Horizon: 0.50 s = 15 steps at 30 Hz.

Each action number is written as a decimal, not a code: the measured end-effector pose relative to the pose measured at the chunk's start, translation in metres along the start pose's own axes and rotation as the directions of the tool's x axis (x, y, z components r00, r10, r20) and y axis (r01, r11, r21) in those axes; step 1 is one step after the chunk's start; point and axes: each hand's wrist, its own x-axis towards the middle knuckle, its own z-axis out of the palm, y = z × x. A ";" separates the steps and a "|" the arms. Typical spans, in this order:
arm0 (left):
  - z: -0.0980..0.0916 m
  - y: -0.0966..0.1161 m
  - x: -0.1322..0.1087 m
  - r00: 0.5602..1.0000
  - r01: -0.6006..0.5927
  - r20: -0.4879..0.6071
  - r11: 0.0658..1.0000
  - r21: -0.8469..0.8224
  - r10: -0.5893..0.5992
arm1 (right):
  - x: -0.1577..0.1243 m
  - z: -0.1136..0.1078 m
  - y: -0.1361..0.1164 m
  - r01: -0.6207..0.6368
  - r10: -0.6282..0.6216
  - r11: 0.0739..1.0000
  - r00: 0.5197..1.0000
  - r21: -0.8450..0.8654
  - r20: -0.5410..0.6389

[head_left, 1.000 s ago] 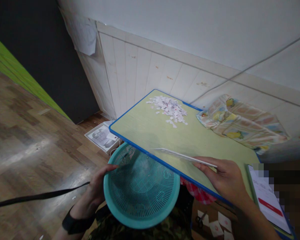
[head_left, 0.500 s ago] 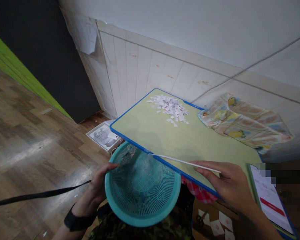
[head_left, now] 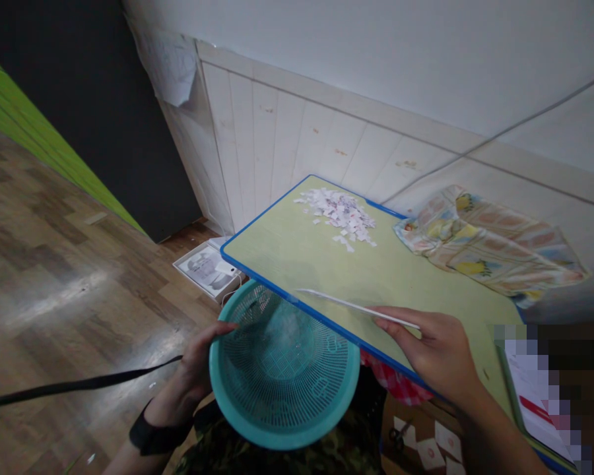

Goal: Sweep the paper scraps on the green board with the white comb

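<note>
My left hand (head_left: 201, 356) grips the left rim of a teal plastic basket (head_left: 277, 435) with slotted sides, thumb over the edge. The basket sits at my lap, its far side under the table's near edge. A few pale bits seem to lie in its bottom, too blurred to tell. My right hand (head_left: 433, 343) pinches a thin, flat white strip (head_left: 349, 305), seen nearly edge-on, over the pale green table (head_left: 277, 244) with a blue border. Farther back on that table lies a pile of small white paper scraps (head_left: 341, 212).
A patterned cloth (head_left: 490, 244) lies along the table's wall side. At the right end is a phone or tablet (head_left: 529, 389), partly blurred out. Below are scissors (head_left: 400, 435) and white cards (head_left: 429, 455). A white box (head_left: 208, 269) stands on the floor at left.
My right hand has moved slightly left and away from me, carrying the strip's tip from the table's near edge onto the tabletop. My left hand and the basket hold nearly still.
</note>
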 end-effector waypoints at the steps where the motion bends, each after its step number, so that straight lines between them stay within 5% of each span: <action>1: -0.001 0.000 0.001 1.000 0.002 0.014 1.000 -0.003 -0.002 | -0.001 -0.001 -0.001 0.004 -0.004 1.000 1.000 0.006 0.012; 9: -0.003 -0.001 0.003 0.999 0.005 0.036 1.000 0.022 -0.006 | -0.005 -0.009 -0.003 0.002 -0.002 1.000 1.000 0.015 0.014; 15: -0.005 -0.006 0.004 1.000 -0.031 0.005 0.999 0.022 0.031 | 0.013 -0.018 0.041 -0.191 0.122 0.965 0.934 -0.181 -0.336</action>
